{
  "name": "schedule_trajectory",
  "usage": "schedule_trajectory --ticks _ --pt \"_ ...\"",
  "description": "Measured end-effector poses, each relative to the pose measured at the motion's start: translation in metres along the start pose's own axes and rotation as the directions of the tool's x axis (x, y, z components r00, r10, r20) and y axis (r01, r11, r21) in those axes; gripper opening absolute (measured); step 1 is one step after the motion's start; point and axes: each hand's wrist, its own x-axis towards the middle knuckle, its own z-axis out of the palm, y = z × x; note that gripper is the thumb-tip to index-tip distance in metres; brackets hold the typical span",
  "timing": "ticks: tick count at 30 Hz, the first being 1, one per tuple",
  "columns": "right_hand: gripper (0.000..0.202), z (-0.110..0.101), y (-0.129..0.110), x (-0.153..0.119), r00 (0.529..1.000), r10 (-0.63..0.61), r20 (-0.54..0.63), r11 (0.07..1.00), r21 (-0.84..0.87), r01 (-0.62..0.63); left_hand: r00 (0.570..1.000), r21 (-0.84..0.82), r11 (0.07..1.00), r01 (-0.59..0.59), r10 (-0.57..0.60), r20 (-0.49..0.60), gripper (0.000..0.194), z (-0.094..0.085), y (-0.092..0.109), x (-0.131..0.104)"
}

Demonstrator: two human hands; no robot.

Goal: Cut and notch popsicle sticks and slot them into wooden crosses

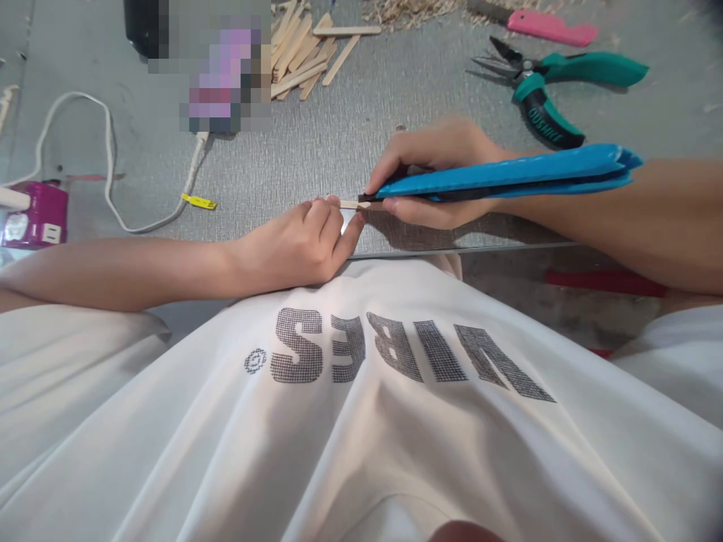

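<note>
My left hand [308,237] rests at the table's front edge, its fingers closed on a narrow wooden craft stick [349,204]. A short pale end of the stick pokes out towards the right; the rest is hidden under the fingers. My right hand [437,173] is wrapped round a blue-handled tool [497,172] with two long handle sides and a dark tip. That tip lies at the stick's end, close to my left fingertips. Whether it is a knife or a pair of cutters I cannot tell, since the fingers cover its working part.
Several loose craft sticks [305,56] lie beyond my hands, near wood shavings [410,10]. Green-handled pliers [593,69] and a pink-handled knife [550,27] are at the back right. A white cable [107,135] and purple plug block [42,214] lie left.
</note>
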Motion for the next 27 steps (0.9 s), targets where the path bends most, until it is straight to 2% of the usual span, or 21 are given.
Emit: schedule_trajectory --ticks 4,11,16,21,24,27 --pt "0.024 0.0 0.001 0.0 0.999 0.032 0.041 0.999 -0.004 -0.032 1.0 0.029 1.0 -0.012 0.013 -0.01 0.056 -0.002 0.0 0.001" --pt "0.021 0.004 0.012 0.002 0.994 -0.106 0.007 0.994 -0.018 0.106 1.0 -0.01 1.0 0.003 -0.004 -0.023 0.058 0.003 0.001 0.0" --pt "0.023 0.004 0.012 0.003 0.997 -0.075 0.03 0.997 -0.006 0.075 0.999 0.091 0.996 0.0 0.005 -0.054 0.054 0.005 0.002 0.001" --pt "0.024 0.002 0.007 0.004 0.997 -0.04 0.067 0.999 -0.015 0.041 0.999 0.097 0.995 0.014 -0.009 -0.049 0.053 0.007 0.003 0.001" --pt "0.023 0.0 0.005 0.004 0.997 -0.019 0.08 1.0 -0.001 0.019 0.998 0.157 0.988 0.0 0.011 -0.068 0.05 0.006 0.003 0.002" --pt "0.022 -0.001 0.004 0.005 0.997 -0.047 0.065 0.999 0.014 0.046 0.996 0.212 0.977 -0.01 0.029 -0.088 0.048 0.006 0.002 0.002"
